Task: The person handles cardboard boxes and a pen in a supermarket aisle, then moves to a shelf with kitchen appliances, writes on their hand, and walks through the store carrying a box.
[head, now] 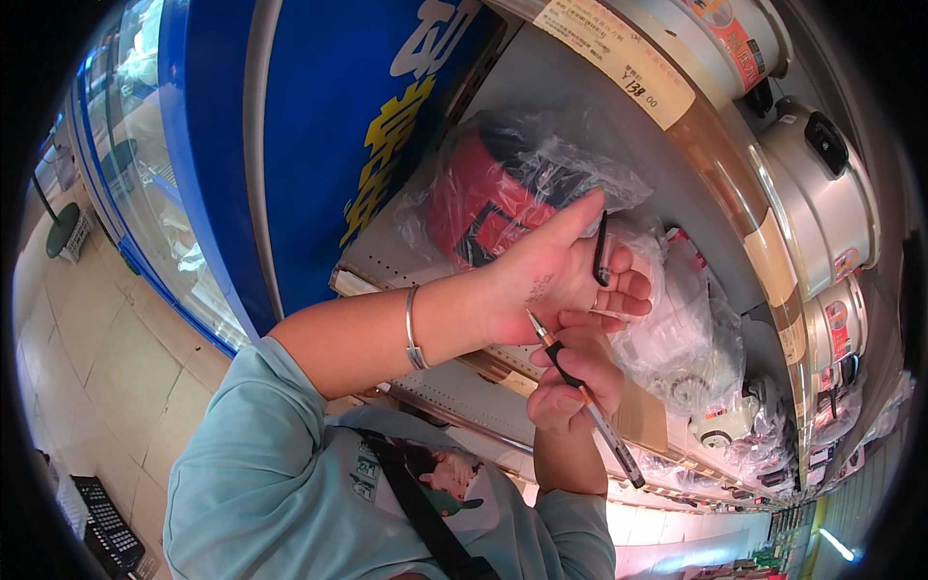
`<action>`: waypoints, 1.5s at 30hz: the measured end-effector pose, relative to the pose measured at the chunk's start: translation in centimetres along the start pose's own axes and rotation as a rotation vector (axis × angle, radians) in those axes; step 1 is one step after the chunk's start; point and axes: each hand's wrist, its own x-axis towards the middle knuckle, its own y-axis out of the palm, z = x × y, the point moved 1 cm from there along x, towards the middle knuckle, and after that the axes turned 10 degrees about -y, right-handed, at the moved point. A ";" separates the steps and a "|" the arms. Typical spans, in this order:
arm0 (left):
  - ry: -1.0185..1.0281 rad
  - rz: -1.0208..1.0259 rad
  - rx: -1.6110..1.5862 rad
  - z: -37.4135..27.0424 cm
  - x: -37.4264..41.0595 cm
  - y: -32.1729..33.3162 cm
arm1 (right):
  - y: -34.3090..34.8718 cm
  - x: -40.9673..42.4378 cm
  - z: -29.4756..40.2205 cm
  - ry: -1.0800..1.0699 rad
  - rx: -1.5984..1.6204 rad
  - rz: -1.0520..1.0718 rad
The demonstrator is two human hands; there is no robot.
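Observation:
My left hand (580, 272) is turned palm up, its fingers loosely curled, with a thin black pen cap (602, 250) held at the index finger. Small dark ink marks (538, 288) show on the heel of that palm. A silver bangle (412, 326) circles the left forearm. Below the palm, my right hand (580, 377) grips a gel pen (591, 406) with a black grip and clear barrel. Its metal tip points up and left, close to the inked skin; whether it touches cannot be told. The right fingertips are against the left hand's lower edge.
Behind the hands, a shelf holds a red and black appliance (493, 196) in clear plastic and several white wrapped appliances (674, 341). Metal pressure cookers (819, 196) line the upper shelf, above a price label strip (623, 61). A blue panel (326, 109) and glass case (174, 210) stand left.

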 end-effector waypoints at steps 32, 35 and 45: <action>0.000 -0.049 -0.017 0.4 0.0 0.3 | -0.3 -0.4 0.4 0.020 -0.016 -0.028; 0.000 -0.092 0.020 0.5 0.1 0.8 | -0.3 -0.5 0.3 0.022 -0.005 -0.060; 0.004 -0.115 0.038 0.7 0.1 0.9 | -0.5 -0.6 0.6 0.071 -0.007 -0.032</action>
